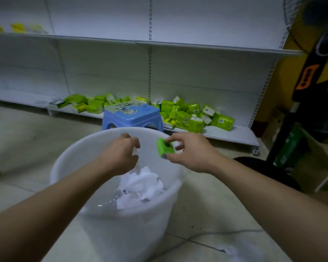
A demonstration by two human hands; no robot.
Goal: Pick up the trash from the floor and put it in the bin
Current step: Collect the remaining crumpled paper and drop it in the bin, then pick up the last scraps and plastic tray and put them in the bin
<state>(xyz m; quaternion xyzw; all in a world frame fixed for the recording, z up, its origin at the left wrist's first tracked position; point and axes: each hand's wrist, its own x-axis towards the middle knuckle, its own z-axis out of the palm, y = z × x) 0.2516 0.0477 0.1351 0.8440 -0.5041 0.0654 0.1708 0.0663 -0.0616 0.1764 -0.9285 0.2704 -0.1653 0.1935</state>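
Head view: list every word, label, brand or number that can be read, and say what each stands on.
None can be read.
Green pack in the right hand: print blurred.
Green packs on the bottom shelf: barcode-like labels, too small.
Blue stool: printed top, characters blurred.
Orange label on the black fan stand: dark characters, unreadable.
Paper scraps in the white bin: small marks, illegible.

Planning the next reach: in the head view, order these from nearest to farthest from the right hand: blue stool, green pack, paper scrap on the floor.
1. green pack: gripped in the right hand, over the white bin's far rim.
2. blue stool: just beyond the bin, ahead-left.
3. paper scrap: on the floor tiles, near the bottom edge.
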